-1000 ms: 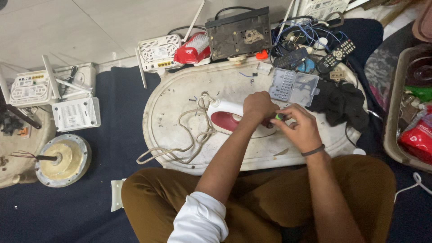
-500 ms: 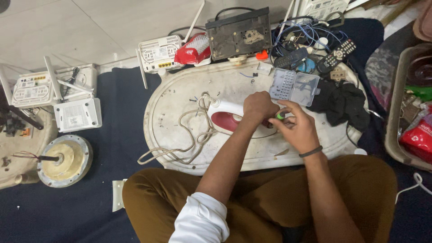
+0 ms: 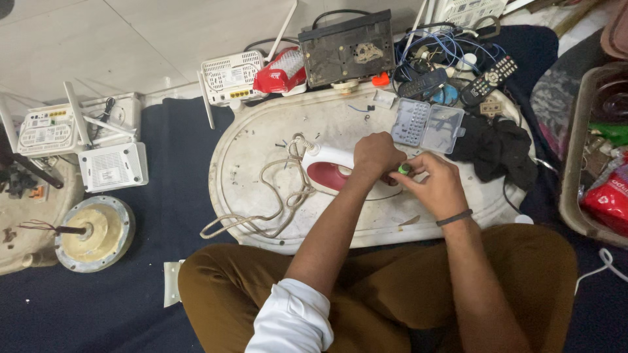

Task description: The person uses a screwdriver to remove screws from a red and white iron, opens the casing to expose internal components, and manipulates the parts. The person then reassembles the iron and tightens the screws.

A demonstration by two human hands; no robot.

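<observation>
**Head view: both hands meet over a red-and-white clothes iron on the oval counter**

Head view looks down on a seated person working at a white oval counter (image 3: 261, 216) in the middle of the frame. The clothes iron (image 3: 330, 171) lies at the centre, its long axis running left to right across the picture. Its cord end points toward the left of the frame, where the beige cord (image 3: 275, 202) loops off toward the lower left; the far end is hidden under the hands, so the tip cannot be made out.

The left hand (image 3: 374, 155) is curled down over the right-hand part of the iron, fingers closed on its body. The right hand (image 3: 435, 184) sits just to the right, touching it, fingers pinched shut around a small green-handled tool (image 3: 405, 169) that points left toward the iron. The left hand is the nearer to the iron.

Just beyond the hands, upper right of centre, an open clear bit case (image 3: 426, 124) lies beside a black cloth (image 3: 497, 150). Routers (image 3: 230, 77) and remotes (image 3: 487, 80) crowd the top edge.
</observation>
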